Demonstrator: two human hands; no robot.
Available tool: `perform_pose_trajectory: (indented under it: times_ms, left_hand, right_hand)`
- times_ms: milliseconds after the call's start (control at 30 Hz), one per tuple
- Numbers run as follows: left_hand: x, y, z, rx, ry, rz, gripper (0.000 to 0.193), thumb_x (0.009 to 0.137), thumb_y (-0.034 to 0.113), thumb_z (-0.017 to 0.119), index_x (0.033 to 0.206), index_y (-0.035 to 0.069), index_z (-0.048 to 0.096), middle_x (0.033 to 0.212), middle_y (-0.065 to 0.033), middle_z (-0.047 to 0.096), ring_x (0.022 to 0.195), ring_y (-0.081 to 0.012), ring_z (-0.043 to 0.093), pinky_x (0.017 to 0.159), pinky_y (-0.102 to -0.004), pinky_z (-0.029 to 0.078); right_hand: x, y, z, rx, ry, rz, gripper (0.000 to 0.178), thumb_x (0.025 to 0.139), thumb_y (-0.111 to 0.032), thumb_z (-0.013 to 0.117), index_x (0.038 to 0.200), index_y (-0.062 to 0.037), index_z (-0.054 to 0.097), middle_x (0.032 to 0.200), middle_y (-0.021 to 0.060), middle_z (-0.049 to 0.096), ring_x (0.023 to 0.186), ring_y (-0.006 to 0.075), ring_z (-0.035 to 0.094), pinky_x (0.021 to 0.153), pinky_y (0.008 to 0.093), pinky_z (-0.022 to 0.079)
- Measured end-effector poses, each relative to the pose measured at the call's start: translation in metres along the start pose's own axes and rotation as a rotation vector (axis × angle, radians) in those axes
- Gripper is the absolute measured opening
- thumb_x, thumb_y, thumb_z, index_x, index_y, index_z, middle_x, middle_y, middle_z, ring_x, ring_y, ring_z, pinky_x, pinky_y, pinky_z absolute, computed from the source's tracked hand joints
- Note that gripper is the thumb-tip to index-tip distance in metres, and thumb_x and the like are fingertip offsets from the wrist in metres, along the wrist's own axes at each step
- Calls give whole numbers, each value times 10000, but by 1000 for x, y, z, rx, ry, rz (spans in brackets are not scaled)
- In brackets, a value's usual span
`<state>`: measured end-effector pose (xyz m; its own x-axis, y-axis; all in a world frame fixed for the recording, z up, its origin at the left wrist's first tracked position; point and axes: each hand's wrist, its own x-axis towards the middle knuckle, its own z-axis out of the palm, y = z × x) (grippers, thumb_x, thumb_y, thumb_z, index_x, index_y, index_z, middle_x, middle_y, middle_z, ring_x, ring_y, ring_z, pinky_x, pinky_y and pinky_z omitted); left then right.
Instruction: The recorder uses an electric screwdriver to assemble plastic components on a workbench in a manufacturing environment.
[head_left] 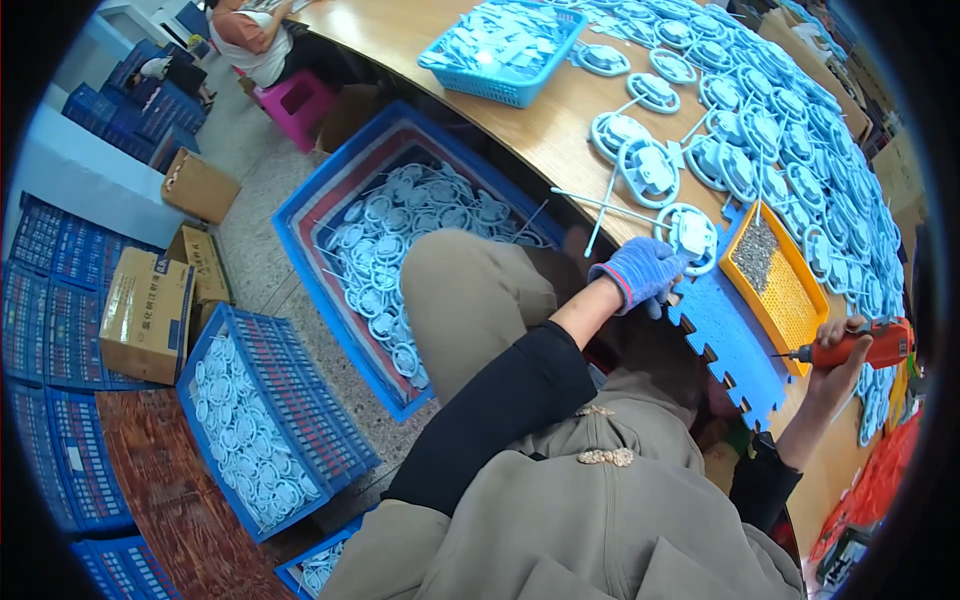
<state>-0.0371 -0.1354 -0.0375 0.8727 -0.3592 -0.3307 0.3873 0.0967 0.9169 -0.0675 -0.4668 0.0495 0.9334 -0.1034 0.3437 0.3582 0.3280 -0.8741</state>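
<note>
- Left hand [634,274], in a blue knit glove: fingers closed on the lower edge of a light-blue round part [690,233]; fingertips partly hidden, so the exact grip is hard to read.
- That part sits at the table's near edge, by the top end of a blue foam mat [728,335].
- Right hand [835,365]: fingers wrapped around a red-orange power screwdriver [868,348], bit pointing left, near the lower end of a yellow tray [797,318].
- Small metal screws [755,255] heap in the tray's upper half.
- Many similar round parts [745,130] cover the table [400,35] beyond.
- Large blue crate [300,215], left of the knee, holds more.
</note>
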Motion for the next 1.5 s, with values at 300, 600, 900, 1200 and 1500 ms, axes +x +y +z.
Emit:
perform_pose_trajectory:
  times_ms: [300, 600, 900, 1200, 1500]
  left_hand:
    - [4, -13, -1, -170, 19, 63, 288, 916, 236, 553, 868, -45, 593, 594, -118, 586, 437, -204, 589, 394, -300, 508]
    - [2, -13, -5, -173, -44, 7, 286, 940, 244, 513, 890, -27, 590, 611, -113, 588, 454, -218, 603, 401, -303, 513]
    - [1, 3, -2, -68, -20, -5, 318, 928, 276, 530, 894, -37, 579, 609, -127, 595, 476, -251, 615, 416, -325, 524]
    - [1, -1, 6, -108, -22, -22, 310, 923, 271, 544, 915, -37, 575, 618, -142, 605, 475, -261, 616, 423, -331, 524]
    - [5, -1, -11, -42, -12, 9, 394, 932, 316, 518, 902, -67, 608, 638, -169, 612, 501, -283, 626, 451, -342, 534]
  right_hand:
    - [3, 8, -8, -31, 19, 3, 394, 885, -428, 591, 968, -71, 448, 675, 14, 438, 605, 109, 412, 620, 255, 343]
    - [3, 15, 1, -62, 40, -34, 410, 874, -448, 598, 958, -80, 438, 661, 11, 436, 595, 114, 412, 589, 251, 339]
    - [-17, 2, -43, -3, 95, -92, 416, 881, -423, 600, 1004, -53, 457, 702, 24, 435, 635, 118, 426, 617, 257, 355]
    - [-7, 0, -59, -36, 97, -108, 396, 885, -407, 601, 1023, -63, 463, 725, 22, 464, 628, 101, 434, 589, 238, 359]
    - [-15, -1, -26, -48, 14, -34, 432, 864, -458, 604, 991, -63, 484, 703, 36, 477, 639, 144, 444, 603, 282, 369]
